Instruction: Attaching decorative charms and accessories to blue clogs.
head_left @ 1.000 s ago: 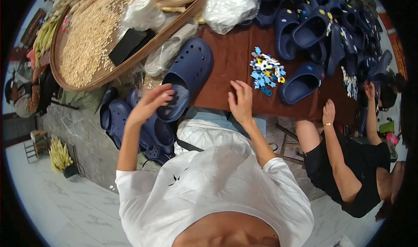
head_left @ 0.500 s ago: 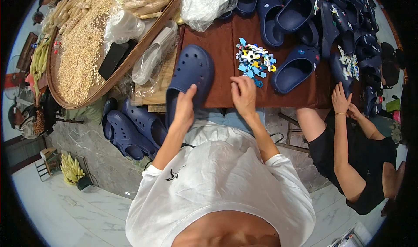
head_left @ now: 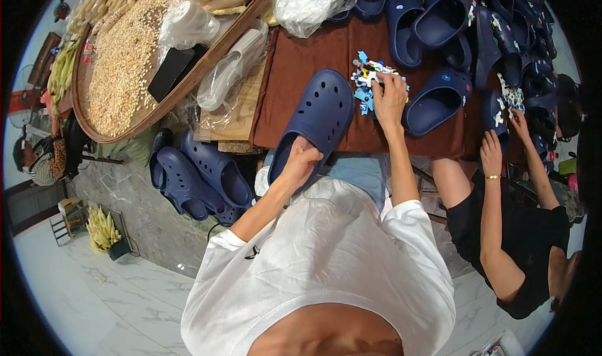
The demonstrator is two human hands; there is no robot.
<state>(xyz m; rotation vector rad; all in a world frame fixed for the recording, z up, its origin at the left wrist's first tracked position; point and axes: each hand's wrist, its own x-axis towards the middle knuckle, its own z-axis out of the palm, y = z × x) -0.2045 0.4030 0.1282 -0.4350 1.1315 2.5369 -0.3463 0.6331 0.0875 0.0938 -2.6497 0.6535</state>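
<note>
Navy perforated clog (head_left: 326, 105), no charms showing in its holes, is held toe-forward over the near edge of the brown-covered tabletop (head_left: 295, 58), with the left hand (head_left: 304, 161) in a firm grip around its side rim. The right hand (head_left: 392, 99) is at the shoe charms (head_left: 365, 100), fingers bent; whether they pinch one, I cannot tell. Choosing a charm seems the step in hand; the next move likely calls for separating one piece. Count: one held clog, one decorated clog (head_left: 436, 109) just right of that hand; individual charms overlap too much to count
</note>
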